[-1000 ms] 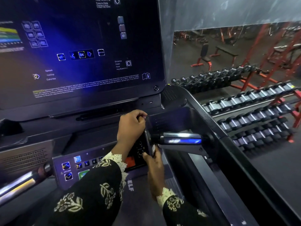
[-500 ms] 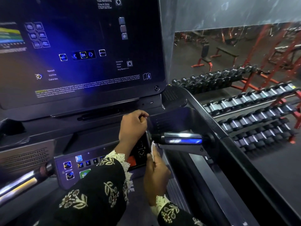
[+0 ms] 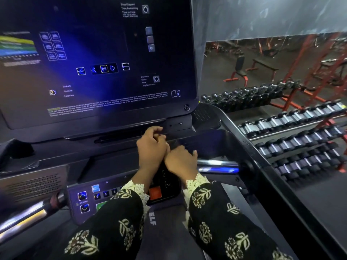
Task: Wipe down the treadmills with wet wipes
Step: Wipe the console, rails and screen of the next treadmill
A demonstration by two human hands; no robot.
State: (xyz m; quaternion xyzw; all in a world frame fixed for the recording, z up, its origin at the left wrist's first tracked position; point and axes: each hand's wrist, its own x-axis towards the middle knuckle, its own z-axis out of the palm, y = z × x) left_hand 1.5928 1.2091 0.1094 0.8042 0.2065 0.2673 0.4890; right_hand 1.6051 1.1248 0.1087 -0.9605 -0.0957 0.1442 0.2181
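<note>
With left hand (image 3: 152, 145) and right hand (image 3: 181, 161) both clenched, contents unseen, press firmly along the glossy black treadmill console's (image 3: 120, 152) lower edge.

Counted: one treadmill console screen (image 3: 97, 59), two hands (image 3: 151, 147) (image 3: 181, 162), two patterned sleeves (image 3: 105, 228) (image 3: 221, 222), one red button (image 3: 155, 192).

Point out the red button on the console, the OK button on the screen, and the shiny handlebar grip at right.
red button (image 3: 155, 192), head view, on its visible face between the sleeves.
OK button (image 3: 104, 68), head view, on the lettering.
handlebar grip (image 3: 219, 167), head view, on the chrome midsection.
</note>
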